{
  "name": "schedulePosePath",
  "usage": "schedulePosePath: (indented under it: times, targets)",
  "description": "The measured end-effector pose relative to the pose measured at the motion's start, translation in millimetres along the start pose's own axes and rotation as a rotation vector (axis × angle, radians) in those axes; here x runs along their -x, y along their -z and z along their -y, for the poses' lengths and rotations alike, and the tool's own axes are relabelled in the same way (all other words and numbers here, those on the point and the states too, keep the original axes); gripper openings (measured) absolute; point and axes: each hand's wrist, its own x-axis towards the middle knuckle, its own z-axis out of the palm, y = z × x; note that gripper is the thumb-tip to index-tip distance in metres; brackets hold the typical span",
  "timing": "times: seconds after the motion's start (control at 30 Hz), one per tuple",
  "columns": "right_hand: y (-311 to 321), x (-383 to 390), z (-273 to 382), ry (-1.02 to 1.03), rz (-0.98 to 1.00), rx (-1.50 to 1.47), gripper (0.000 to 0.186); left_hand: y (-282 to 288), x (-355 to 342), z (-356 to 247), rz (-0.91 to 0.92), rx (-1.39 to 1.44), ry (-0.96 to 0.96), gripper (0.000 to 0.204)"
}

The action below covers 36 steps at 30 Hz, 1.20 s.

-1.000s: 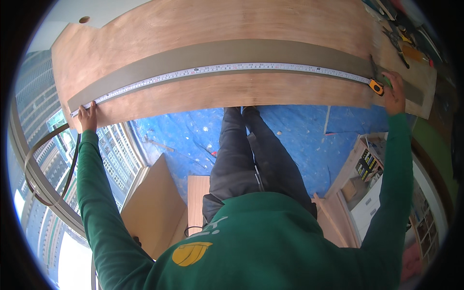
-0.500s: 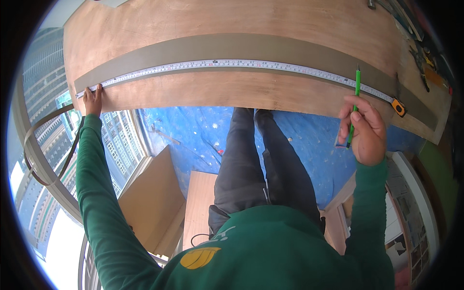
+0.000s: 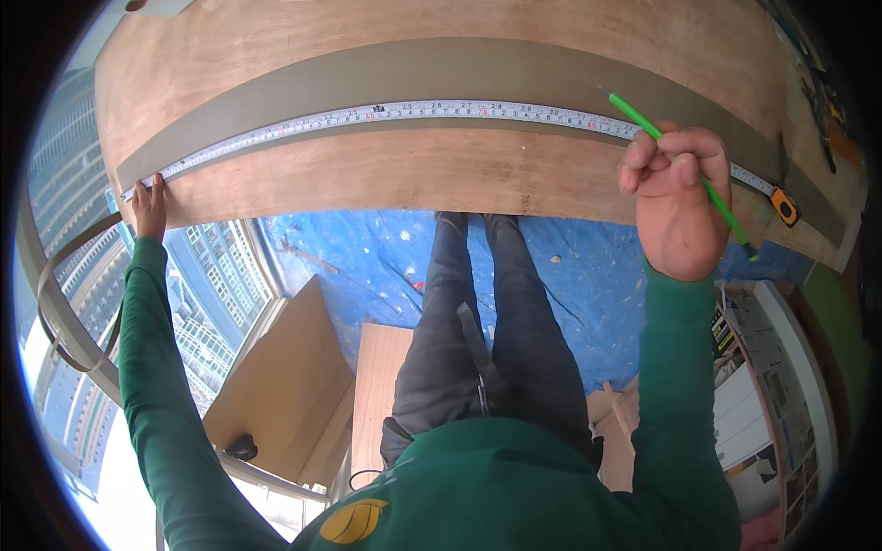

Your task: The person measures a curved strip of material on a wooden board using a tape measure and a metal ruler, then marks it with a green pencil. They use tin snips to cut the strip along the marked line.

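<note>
A long grey-brown strip (image 3: 432, 72) lies across the wooden board, with a tape measure (image 3: 432, 110) stretched along its near edge. The tape's orange and black case (image 3: 784, 207) rests at the right end. At the far left, my left hand (image 3: 150, 209) presses the tape's end to the strip with its fingertips. My right hand (image 3: 682, 207) is raised over the right part of the tape and hides a stretch of it. Its fingers are closed round a slim green pencil (image 3: 632, 114), whose tip points up and left, above the strip.
The board (image 3: 367, 174) has its near edge just before my legs (image 3: 441, 312). Blue sheeting (image 3: 367, 248) covers the floor. Hand tools (image 3: 818, 115) lie at the far right. A brown panel (image 3: 285, 376) leans at the left beside the window (image 3: 216, 285); a white-framed unit (image 3: 781, 367) stands at right.
My right hand has risen and come closer to the camera, and the pencil has swung from upright to tilted left. My left hand stays on the tape's end. The view has shifted slightly.
</note>
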Motion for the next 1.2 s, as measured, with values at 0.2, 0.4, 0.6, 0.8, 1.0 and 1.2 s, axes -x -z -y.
schedulePosePath:
  times: [0.2,0.4,0.6,0.8,1.0,1.2]
  targets:
    - [-14.7,-10.9,-3.2,-0.088,0.048,0.343,0.014,-7.5,-0.1,15.6,-0.028,-0.248,-0.178,0.044]
    - [-14.1,-11.4,-30.6,0.097,0.188,0.559,0.014,-10.9,-0.1,9.2,-0.058,-0.180,-0.173,0.043]
    - [-15.7,-6.4,-29.6,0.047,0.177,0.621,0.024,-9.5,0.4,13.9,-0.076,-0.297,-0.210,0.046]
    - [-12.0,-8.4,-44.8,0.294,0.154,0.663,0.021,-0.8,2.2,0.7,0.003,-0.108,-0.087,0.055]
    - [-17.9,-4.8,-44.2,0.212,0.072,0.621,0.020,15.4,0.3,-35.4,-0.009,0.250,0.184,0.091]
    - [-17.3,-5.7,-44.7,0.265,0.081,0.663,0.022,29.2,-3.5,-66.8,0.006,0.386,0.289,0.094]
